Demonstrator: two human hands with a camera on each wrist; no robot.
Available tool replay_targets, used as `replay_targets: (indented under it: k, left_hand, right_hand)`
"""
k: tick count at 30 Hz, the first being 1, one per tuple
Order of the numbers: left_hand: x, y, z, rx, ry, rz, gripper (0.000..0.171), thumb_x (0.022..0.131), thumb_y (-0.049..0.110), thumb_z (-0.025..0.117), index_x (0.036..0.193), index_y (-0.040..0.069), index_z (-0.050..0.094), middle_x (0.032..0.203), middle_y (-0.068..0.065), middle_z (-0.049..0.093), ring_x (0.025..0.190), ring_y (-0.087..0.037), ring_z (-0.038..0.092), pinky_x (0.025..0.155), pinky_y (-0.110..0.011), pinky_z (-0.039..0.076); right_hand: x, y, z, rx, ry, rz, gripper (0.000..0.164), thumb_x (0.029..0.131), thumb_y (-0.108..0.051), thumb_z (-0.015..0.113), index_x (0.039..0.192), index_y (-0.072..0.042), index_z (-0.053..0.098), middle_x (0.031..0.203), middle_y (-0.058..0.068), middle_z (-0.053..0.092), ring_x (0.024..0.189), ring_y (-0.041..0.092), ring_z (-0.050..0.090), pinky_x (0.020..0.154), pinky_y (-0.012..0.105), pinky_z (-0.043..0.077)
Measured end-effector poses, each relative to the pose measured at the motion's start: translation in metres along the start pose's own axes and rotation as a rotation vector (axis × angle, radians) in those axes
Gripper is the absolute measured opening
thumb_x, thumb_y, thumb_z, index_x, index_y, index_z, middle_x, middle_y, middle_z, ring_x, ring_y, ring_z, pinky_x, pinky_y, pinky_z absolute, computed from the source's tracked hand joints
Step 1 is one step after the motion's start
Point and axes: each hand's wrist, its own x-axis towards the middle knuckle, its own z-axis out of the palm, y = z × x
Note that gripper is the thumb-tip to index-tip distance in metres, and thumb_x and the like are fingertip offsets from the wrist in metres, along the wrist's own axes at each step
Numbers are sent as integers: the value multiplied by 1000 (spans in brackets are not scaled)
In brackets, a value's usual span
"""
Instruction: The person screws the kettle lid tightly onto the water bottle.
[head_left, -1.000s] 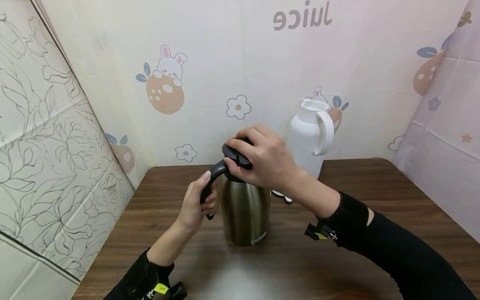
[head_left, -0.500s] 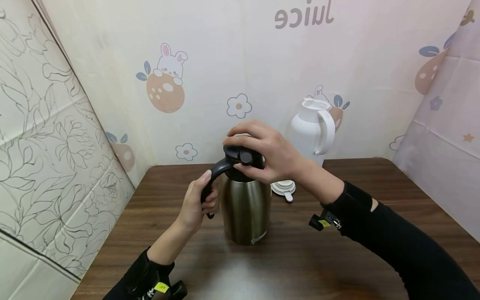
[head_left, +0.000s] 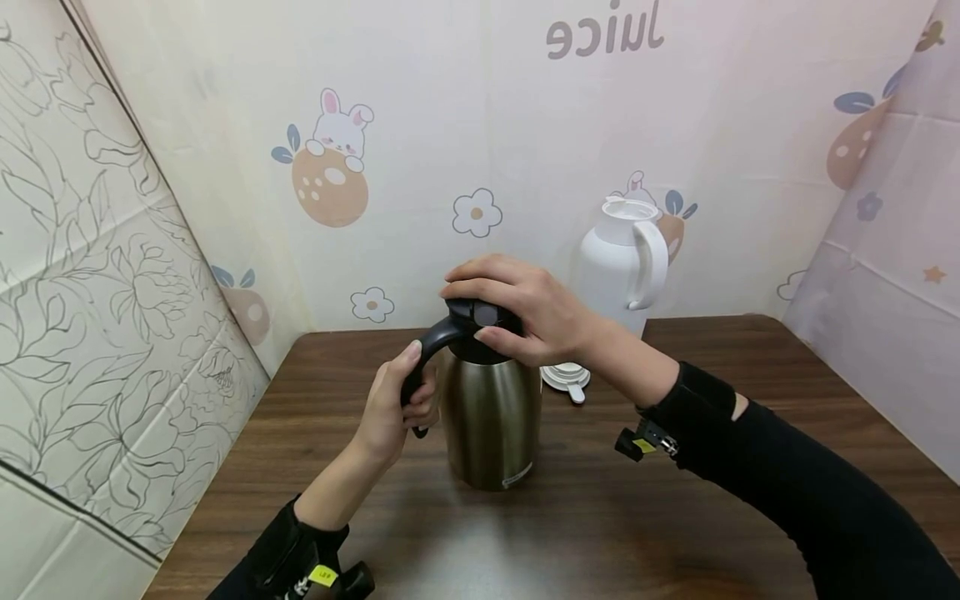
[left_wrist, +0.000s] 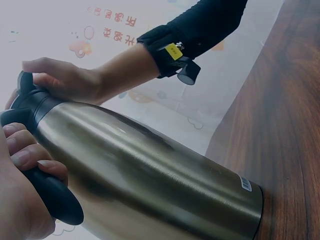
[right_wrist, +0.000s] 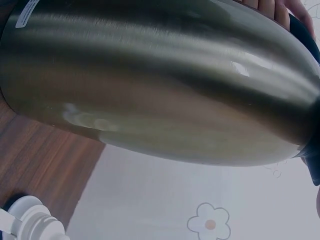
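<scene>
Head view, from the left: we see a sheet (head_left: 97,275) of line-drawn flowers beside the wooden desk (head_left: 675,508). Next comes the left grip (head_left: 393,404), its fingers curled round the black handle (head_left: 438,336) and its thumb along the top. That handle belongs to a bronze jug (head_left: 491,429), upright near the middle of the desk; the left wrist view shows us a small label (left_wrist: 245,183) low on its side. A black lid (head_left: 483,315) sits on the jug's top. There the right grip (head_left: 540,312) lays its fingers across, thumb at the near side; half covered, the lid seems to us held between them. Just behind the jug, to its right, lies a white stopper (head_left: 566,379), and farther right stands a white jug (head_left: 611,267) before a printed wall cloth (head_left: 420,108).
</scene>
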Motion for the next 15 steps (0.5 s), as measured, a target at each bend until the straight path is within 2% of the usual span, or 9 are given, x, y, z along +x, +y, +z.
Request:
replay_targets:
  k: [4,10,15]
  left_hand:
    - [0,1,0,1,4,4,51,109,36,37,63,15,33,53,8,27,44,-12,18,43,-27,17]
    - [0,0,1,9,19,0,50,109,36,38,63,14,33,53,10,28,44,-12,18,43,-28,15]
    - [0,0,1,7,17,4,51,109,36,37,63,14,34,53,10,28,44,-13,18,43,-31,13]
  right_hand:
    - [1,-7,1,-70,7,50,55,107,-52,49,132,-7,70,131,11,68,122,24,64,106,41,50]
    - [5,-23,7,-279,52,139,57,106,-56,47,126,-9,73,121,10,71,112,24,68,94,42,57]
    - [10,-34,14,-392,72,213,58,105,-57,48,122,-9,74,117,10,72,106,26,68,87,42,58]
